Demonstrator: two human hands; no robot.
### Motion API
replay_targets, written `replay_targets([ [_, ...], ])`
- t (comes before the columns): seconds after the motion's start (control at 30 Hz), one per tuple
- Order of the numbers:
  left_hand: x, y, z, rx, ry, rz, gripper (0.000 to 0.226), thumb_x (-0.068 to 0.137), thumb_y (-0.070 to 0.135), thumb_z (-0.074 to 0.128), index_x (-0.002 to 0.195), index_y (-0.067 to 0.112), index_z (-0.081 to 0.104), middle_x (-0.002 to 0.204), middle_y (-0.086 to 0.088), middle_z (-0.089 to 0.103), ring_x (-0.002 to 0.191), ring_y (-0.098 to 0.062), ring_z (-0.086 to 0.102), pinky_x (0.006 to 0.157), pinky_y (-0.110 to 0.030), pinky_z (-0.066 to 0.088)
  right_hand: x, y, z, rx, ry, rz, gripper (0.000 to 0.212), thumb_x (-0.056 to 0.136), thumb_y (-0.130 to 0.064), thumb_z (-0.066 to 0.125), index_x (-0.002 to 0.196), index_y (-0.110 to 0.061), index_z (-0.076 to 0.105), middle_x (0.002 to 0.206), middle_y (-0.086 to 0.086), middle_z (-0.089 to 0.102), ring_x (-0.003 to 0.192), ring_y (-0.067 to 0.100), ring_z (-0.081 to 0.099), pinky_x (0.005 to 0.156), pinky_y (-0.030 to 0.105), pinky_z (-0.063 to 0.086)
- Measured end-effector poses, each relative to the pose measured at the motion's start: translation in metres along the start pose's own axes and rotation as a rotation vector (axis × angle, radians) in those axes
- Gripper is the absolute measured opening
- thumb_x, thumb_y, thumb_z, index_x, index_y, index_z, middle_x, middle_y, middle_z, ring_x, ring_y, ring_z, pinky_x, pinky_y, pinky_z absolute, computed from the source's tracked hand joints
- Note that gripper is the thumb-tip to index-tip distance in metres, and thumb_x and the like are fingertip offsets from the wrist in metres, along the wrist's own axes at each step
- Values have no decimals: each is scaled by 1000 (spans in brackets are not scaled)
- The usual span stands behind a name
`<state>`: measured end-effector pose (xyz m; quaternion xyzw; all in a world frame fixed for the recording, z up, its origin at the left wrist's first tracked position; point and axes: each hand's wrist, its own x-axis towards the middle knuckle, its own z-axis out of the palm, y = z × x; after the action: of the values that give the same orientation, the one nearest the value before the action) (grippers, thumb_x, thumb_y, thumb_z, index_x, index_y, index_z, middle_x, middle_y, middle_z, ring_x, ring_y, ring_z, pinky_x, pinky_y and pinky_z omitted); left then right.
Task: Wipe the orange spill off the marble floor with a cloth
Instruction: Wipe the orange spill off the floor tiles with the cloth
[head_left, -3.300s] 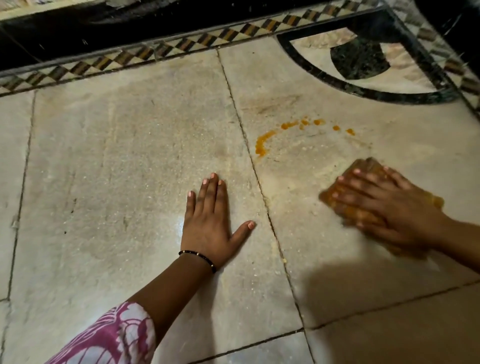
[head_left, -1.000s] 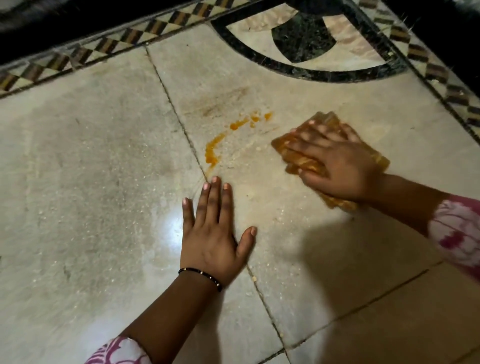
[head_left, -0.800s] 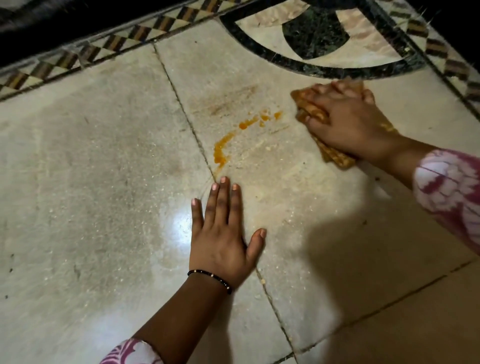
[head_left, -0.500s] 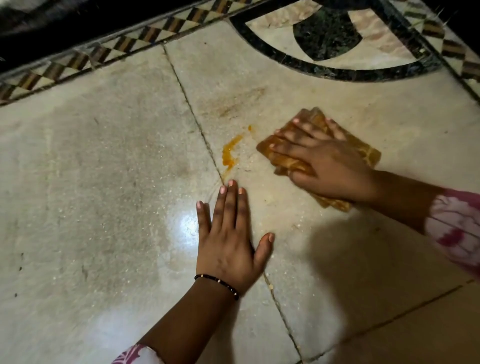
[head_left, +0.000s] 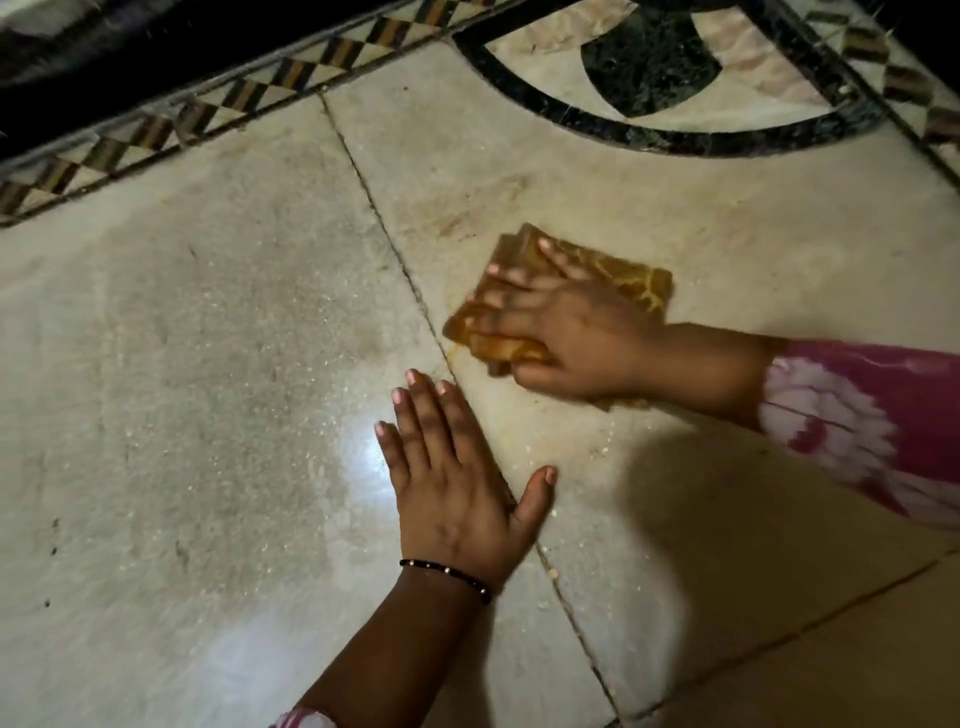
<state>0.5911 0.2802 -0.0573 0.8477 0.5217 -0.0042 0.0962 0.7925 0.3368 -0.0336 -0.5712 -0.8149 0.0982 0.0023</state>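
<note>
My right hand (head_left: 566, 338) presses flat on a folded yellow-orange cloth (head_left: 631, 275), blurred with motion, on the pale marble floor (head_left: 208, 364). The cloth covers the place where the orange spill lay; only a thin orange trace (head_left: 453, 354) shows at its lower left edge beside the tile joint (head_left: 395, 249). My left hand (head_left: 457, 483) lies flat on the floor with fingers spread, just below the cloth. It wears a black bead bracelet and holds nothing.
A black and brown checkered border (head_left: 171, 124) runs along the far edge, with dark floor beyond it. A curved black inlay pattern (head_left: 649, 78) sits at the top right. A faint brownish smear (head_left: 467, 213) marks the tile above the cloth.
My right hand has slid the cloth left and toward me over the remaining orange streak, which is now covered. My left hand stays planted in place.
</note>
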Motion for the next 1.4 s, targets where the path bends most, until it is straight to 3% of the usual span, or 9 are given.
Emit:
replay_targets([
  [0.17,-4,1,0,-7,-9,-157,119,73,84,22,142,-12,6,150,-34,3,141,-43,-3,113,-57,1,-48,48,-6,46,55,97,68,76,-55,39,133,-22,52,142,7,48,138,27,32,115,49,9],
  [0.37,-4,1,1,-12,-1,-132,118,73,83,23,142,-12,6,151,-33,4,142,-40,-3,115,-53,4,44,51,-14,35,45,230,85,70,-68,21,141,-26,42,149,5,39,140,28,27,116,50,3],
  [0.47,-3,2,1,-12,1,-137,118,74,83,21,142,-12,7,151,-33,4,142,-40,-3,115,-54,4,58,16,-8,-13,2,85,86,69,-65,22,143,-24,37,151,6,36,140,27,26,115,45,4],
  [0.63,-3,1,1,-13,7,-131,118,74,83,20,142,-12,8,150,-33,4,142,-41,-4,115,-53,2,-18,2,4,-7,-20,-197,68,79,-51,40,142,-26,40,148,3,40,141,23,26,115,45,5],
  [0.8,-4,1,-1,-22,6,-125,118,74,83,22,142,-12,6,150,-33,2,142,-41,-5,115,-52,1,-25,48,-7,11,-3,15,71,77,-57,36,141,-26,41,147,5,41,140,24,27,114,46,9],
  [0.93,-5,1,-4,-29,-7,-141,119,74,84,23,143,-11,3,151,-33,-1,142,-39,-8,115,-52,0,35,25,-12,13,48,141,77,78,-63,22,140,-24,43,148,5,40,140,27,27,116,51,7],
  [1.07,-5,1,-5,-53,7,-154,118,72,84,27,144,-6,1,153,-28,-4,142,-35,-11,116,-50,-2,37,-37,4,-43,-14,-28,71,82,-59,18,141,-27,41,150,1,37,142,23,24,115,48,1],
  [1.2,-24,-22,-7,-32,49,-183,118,73,84,29,145,-5,1,154,-25,-2,143,-32,-12,115,-48,-4,-42,-32,12,-23,-15,-208,55,89,-49,38,140,-27,44,149,-2,39,142,21,24,116,49,7],
  [1.4,-37,-29,-3,-64,11,-196,114,74,84,25,147,0,-1,156,-19,-7,143,-29,-12,116,-46,-5,-41,37,-4,61,56,108,59,84,-50,31,138,-31,45,149,-3,37,141,20,24,114,45,5],
])
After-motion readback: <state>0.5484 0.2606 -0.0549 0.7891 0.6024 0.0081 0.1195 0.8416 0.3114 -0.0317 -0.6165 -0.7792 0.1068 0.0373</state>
